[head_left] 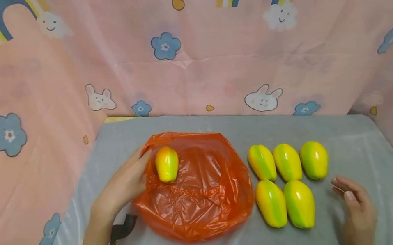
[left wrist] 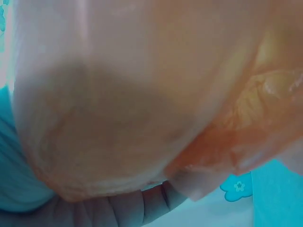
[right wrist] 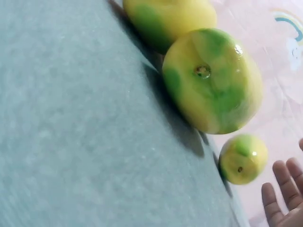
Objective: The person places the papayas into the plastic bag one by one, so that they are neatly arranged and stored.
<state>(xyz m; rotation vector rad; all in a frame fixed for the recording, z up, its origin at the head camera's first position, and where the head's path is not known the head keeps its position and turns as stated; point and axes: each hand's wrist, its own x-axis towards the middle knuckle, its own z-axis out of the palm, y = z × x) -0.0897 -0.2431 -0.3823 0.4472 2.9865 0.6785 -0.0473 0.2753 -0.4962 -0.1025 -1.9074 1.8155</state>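
Note:
An orange-red plastic bag [head_left: 194,222] lies spread with its mouth up in the head view. Inside, near its left wall, is one glossy yellow-green papaya [head_left: 167,164]. My left hand [head_left: 130,176] grips the bag's left rim, its fingers partly hidden by the film. Translucent film [left wrist: 118,118] fills most of the left wrist view, with the fingers [left wrist: 128,208] bent below it. Several more papayas [head_left: 300,204] lie in two rows right of the bag. Beside them, to the right, my right hand [head_left: 357,209] hangs with loosely bent fingers, holding nothing and apart from the fruit.
Everything rests on a grey-covered table [head_left: 348,140]. A pink printed cloth [head_left: 209,79] hangs behind the table and along its sides. A dark device [head_left: 123,229] is strapped at the left wrist, close to the bag.

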